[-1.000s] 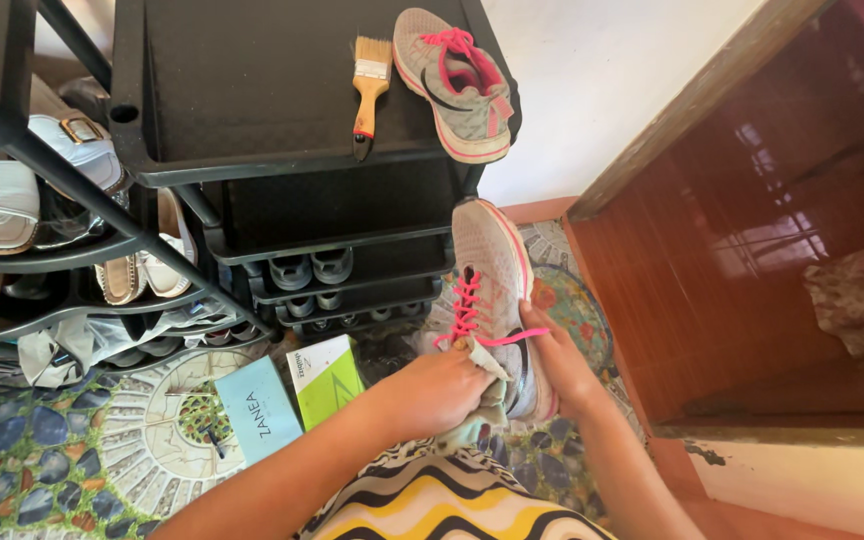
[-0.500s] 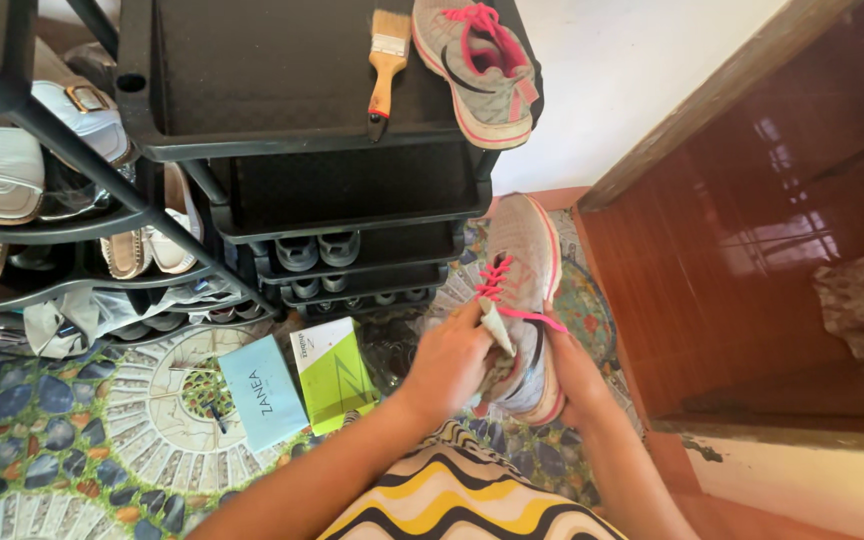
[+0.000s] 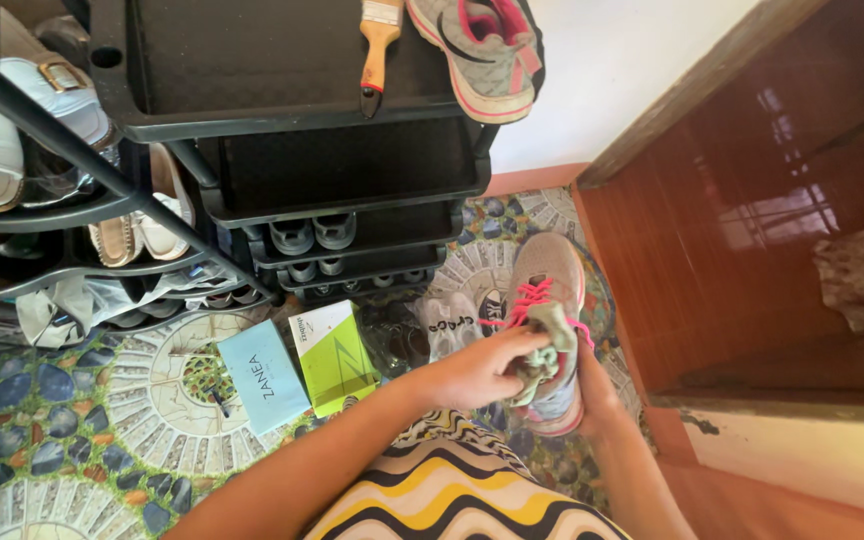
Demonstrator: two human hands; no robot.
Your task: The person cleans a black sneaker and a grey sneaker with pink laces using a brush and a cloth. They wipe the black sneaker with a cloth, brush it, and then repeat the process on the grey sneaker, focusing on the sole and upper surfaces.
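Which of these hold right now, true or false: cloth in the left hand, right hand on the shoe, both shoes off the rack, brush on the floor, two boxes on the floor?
1. The left hand presses a greenish cloth against the shoe: true.
2. The right hand holds the grey shoe with pink laces from below: true, though it is mostly hidden behind the shoe.
3. Both grey shoes are off the rack: false. The second shoe lies on the top shelf of the black rack.
4. The paintbrush lies on the floor: false. It rests on the top shelf beside the second shoe.
5. A pale blue box and a green box lie on the patterned floor: true.
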